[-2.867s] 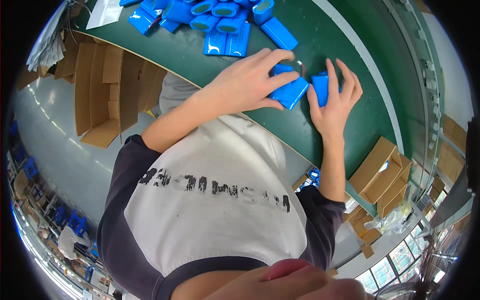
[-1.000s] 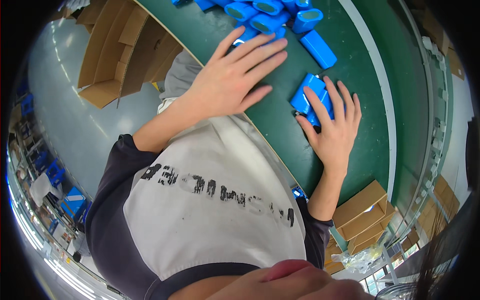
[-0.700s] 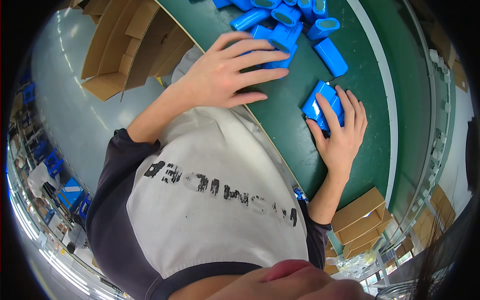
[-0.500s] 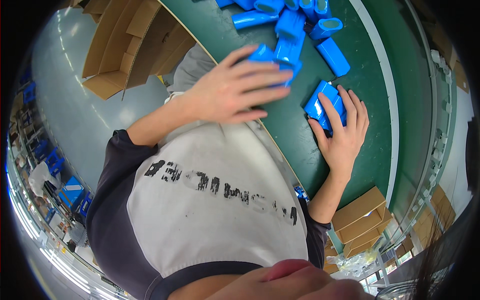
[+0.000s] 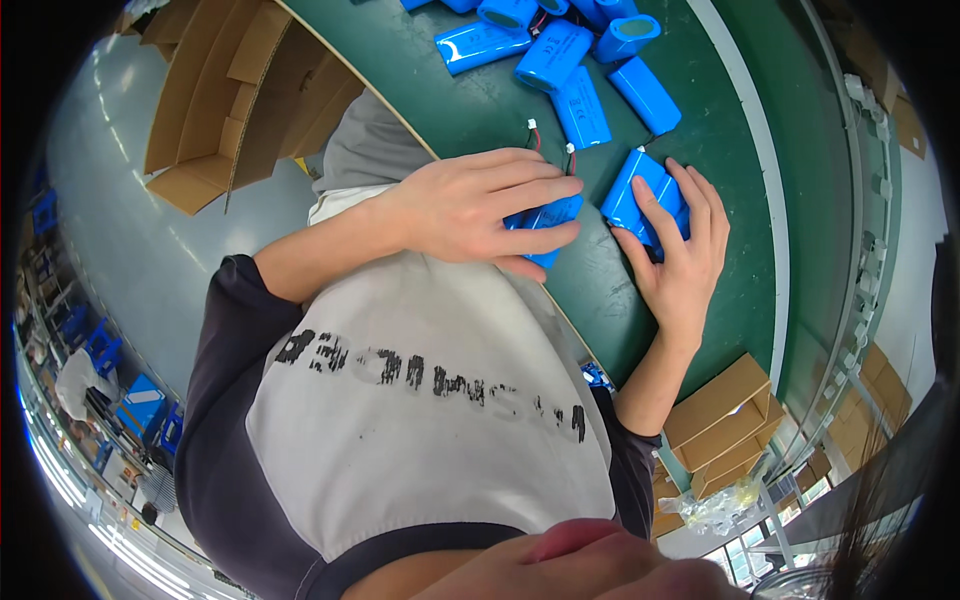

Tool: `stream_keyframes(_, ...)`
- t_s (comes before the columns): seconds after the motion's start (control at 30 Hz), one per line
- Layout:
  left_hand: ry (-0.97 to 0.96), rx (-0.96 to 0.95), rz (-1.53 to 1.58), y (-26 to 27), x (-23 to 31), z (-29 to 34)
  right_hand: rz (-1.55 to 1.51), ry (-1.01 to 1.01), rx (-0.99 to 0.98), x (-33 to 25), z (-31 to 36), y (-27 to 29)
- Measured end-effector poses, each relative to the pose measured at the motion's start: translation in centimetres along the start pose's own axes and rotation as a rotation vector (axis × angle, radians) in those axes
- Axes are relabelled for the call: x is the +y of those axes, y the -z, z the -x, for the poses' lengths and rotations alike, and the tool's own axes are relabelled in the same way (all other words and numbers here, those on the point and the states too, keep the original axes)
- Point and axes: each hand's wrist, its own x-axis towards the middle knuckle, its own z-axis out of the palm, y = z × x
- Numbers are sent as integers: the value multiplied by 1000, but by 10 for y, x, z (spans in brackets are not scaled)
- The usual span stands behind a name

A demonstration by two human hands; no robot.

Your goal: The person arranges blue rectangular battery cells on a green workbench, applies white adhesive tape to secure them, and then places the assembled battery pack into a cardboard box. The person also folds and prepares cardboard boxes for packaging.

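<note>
My left hand (image 5: 470, 205) grips a blue cylindrical battery pack (image 5: 548, 218) with short red and black wires, just above the near edge of the green table (image 5: 480, 110). To its right, my right hand (image 5: 685, 255) lies over a stack of blue battery packs (image 5: 638, 190), fingers across the top and thumb at the side. The two hands are a few centimetres apart. A pile of several more blue battery packs (image 5: 565, 55) lies farther back on the table.
Open cardboard boxes (image 5: 235, 90) stand on the floor to the left of the table. More flat cardboard boxes (image 5: 725, 420) sit at the lower right. A white stripe (image 5: 745, 120) runs along the table's far side.
My left hand reached to the pile, closed on a blue pack and drew it back toward the table's near edge. My right hand stayed on its packs.
</note>
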Motion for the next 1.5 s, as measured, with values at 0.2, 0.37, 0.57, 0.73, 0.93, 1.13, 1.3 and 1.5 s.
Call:
stream_keyframes(0.2,235,-6,-24,0,6,-55,-7,-61,28,36,13,17)
stream_keyframes(0.37,192,69,-20,-56,-25,-101,-12,-82,47,42,14,21)
stream_keyframes(0.57,-40,-165,360,-28,-26,-77,-127,-59,15,46,22,25)
stream_keyframes(0.73,-22,-493,191,-14,-20,-71,-218,-50,-45,51,28,34)
stream_keyframes(0.93,113,-174,50,-55,-7,-91,-79,-78,86,64,44,33)
stream_keyframes(1.13,0,-252,16,-65,-16,-104,21,-145,53,52,44,23)
stream_keyframes(1.3,-85,-321,-2,-68,-24,-125,50,-147,117,54,46,21)
stream_keyframes(1.5,-253,-199,-30,-111,-22,-152,93,-212,190,74,70,34)
